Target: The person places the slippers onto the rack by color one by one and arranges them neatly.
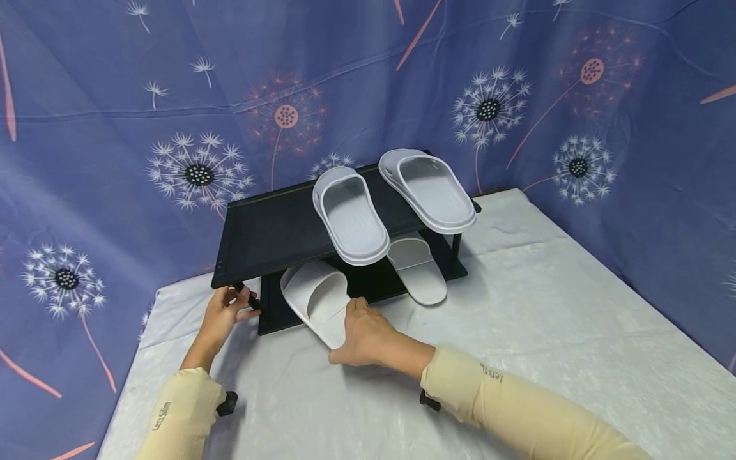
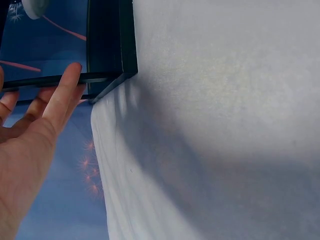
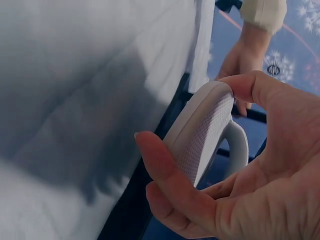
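Observation:
A black two-tier shoe rack point(image 1: 270, 230) stands on the white-covered table. My left hand point(image 1: 220, 322) grips the post at the left end of the rack, and the left wrist view shows fingers on both sides of this thin bar. My right hand point(image 1: 366, 337) holds a white slipper point(image 3: 200, 135) by its heel end, thumb on one edge and fingers on the other. The slipper's toe lies over the lower shelf's left part, its heel toward me. A second white slide slipper point(image 1: 422, 281) sits on the lower shelf, farther right.
Two pale grey clogs, a left one point(image 1: 359, 227) and a right one point(image 1: 439, 191), stand on the upper shelf. Behind the rack hangs a blue curtain point(image 1: 368, 76) with dandelion prints. The white cloth point(image 1: 552, 332) spreads in front and to the right.

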Motion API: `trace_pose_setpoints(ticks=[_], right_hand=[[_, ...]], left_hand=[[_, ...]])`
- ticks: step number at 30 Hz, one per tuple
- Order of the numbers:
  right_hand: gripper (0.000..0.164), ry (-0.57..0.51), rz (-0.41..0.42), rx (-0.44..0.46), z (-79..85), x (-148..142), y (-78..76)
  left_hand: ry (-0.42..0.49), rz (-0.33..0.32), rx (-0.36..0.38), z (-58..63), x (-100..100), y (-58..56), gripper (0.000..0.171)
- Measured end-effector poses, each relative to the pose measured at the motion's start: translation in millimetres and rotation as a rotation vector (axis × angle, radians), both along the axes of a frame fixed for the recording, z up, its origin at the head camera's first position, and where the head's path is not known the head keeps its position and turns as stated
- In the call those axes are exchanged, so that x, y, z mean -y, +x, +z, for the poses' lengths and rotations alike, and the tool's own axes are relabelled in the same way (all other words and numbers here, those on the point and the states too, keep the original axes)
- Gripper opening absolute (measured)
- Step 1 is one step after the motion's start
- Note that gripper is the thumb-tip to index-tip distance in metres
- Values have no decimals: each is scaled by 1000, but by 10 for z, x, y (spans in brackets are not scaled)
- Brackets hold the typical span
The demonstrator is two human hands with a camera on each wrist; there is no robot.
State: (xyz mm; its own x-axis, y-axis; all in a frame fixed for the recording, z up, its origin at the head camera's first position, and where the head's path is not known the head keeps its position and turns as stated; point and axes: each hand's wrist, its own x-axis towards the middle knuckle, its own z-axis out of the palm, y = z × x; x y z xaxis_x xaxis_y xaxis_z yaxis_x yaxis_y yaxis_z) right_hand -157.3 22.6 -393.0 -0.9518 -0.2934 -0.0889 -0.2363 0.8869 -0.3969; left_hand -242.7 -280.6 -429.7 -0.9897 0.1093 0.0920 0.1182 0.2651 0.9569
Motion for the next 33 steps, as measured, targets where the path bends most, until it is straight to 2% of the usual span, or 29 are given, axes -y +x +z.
trace_pose_setpoints(ticks=[6,15,23,33], right_hand=[[96,-22,-45,-26,-25,-40,-153],[98,-57,-116,-8,-38,-89,-340],[95,-4,-113,-5,-52,-158,-508],[92,-4,-181,49,-125,-205,-670]], left_hand=[[-3,11,12,8,-2,15,40],[-25,5,22,25,-1,5,46],[-22,9,25,26,-3,9,41],[-8,8,23,-1,11,-7,36]])
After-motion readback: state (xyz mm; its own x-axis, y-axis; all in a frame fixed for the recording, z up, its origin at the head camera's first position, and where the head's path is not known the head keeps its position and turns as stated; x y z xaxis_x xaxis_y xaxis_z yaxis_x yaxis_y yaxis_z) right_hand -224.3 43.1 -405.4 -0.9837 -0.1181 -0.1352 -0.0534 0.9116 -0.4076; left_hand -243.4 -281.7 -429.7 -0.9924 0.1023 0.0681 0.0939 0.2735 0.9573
